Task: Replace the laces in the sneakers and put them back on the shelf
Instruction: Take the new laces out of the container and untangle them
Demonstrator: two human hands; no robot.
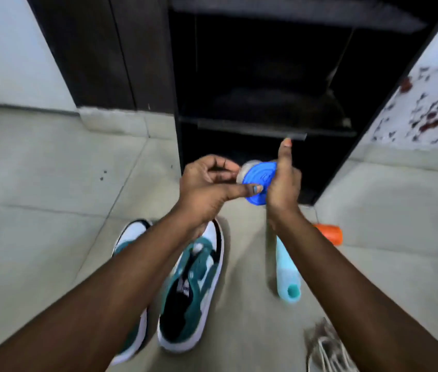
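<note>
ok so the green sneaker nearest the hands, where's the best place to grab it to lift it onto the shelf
Probably by the heel collar. The green sneaker lies upright on the floor, its toe toward the shelf and its dark foot opening facing up on the side nearest the person. Coming from above and behind, fingers can hook inside the opening with the thumb on the heel. Both hands are busy with a blue round object now.

On the pale tiled floor (51,162) lay a light-teal tube (287,275) and, beyond it, an orange cylinder (329,233), while a red-and-grey floral-patterned cloth (424,111) hung at the right.
</note>
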